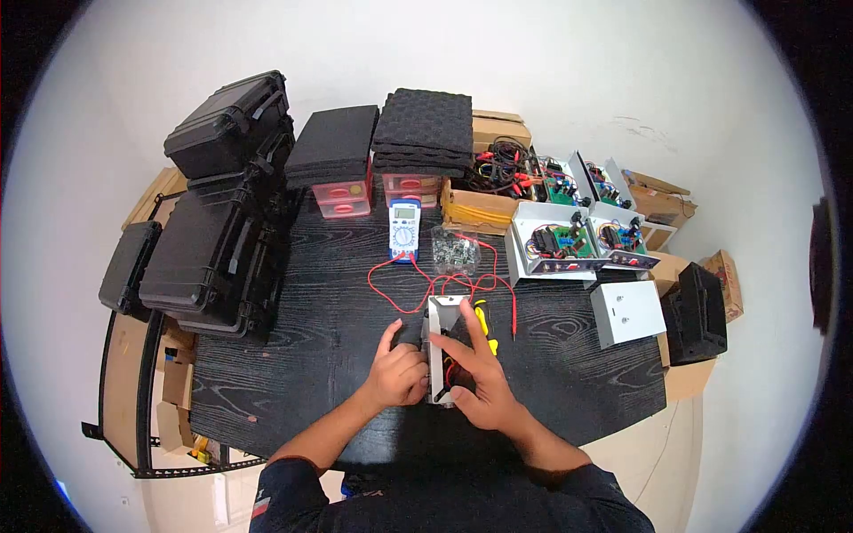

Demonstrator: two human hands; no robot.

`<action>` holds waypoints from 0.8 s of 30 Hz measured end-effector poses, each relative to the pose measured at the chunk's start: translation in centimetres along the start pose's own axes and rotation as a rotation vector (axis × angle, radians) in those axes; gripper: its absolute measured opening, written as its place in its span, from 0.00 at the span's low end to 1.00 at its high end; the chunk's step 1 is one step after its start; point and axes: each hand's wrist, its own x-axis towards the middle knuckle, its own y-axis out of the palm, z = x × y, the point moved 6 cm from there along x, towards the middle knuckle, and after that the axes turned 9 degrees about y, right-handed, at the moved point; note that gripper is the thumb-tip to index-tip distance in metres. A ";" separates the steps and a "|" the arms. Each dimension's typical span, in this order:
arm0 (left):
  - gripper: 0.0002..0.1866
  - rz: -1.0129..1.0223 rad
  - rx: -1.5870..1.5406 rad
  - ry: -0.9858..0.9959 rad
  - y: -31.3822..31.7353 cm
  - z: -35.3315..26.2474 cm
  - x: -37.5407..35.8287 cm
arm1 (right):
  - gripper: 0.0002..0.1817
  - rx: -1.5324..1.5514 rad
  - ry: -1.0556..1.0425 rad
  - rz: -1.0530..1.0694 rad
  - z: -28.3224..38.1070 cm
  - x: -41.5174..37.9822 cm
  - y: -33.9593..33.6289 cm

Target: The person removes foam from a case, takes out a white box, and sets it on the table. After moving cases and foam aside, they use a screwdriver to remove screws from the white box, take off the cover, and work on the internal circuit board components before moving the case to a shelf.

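Note:
A white metal case (435,371), with wires and dark parts inside, lies on the black table in front of me. My right hand (484,384) rests over its right side, fingers spread across it and the thumb on its near end, bracing it. At the case's left side is my left hand (400,377), its lower fingers curled and index finger raised; whatever the curled fingers grip is hidden. Beyond the case are a blue-and-white multimeter (405,233) with red test leads (382,294) and a clear bag of small parts (455,254). A yellow-handled tool (482,318) is partly behind my right hand.
Black hard cases (204,253) are stacked at left. Dark foam sheets (422,129) sit on red-fronted drawers (343,200). At right stand open white housings with circuit boards (555,240), a closed white box (627,314) and a black bin (697,311). A cardboard box (480,209) holds cables.

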 end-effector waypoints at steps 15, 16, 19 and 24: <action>0.04 -0.162 -0.040 -0.022 -0.3 -0.2 0.4 | 0.35 0.007 0.011 0.005 0.0 -0.1 0.0; 0.05 -0.166 -0.043 -0.023 -0.3 -0.2 0.4 | 0.36 0.002 0.008 0.004 0.1 0.0 0.0; 0.07 -0.158 -0.044 -0.031 -0.5 -0.3 0.7 | 0.36 -0.001 0.002 0.004 0.0 0.0 0.0; 0.09 -0.147 -0.068 -0.057 -0.6 -0.2 0.7 | 0.37 0.017 0.002 0.003 0.0 -0.1 0.0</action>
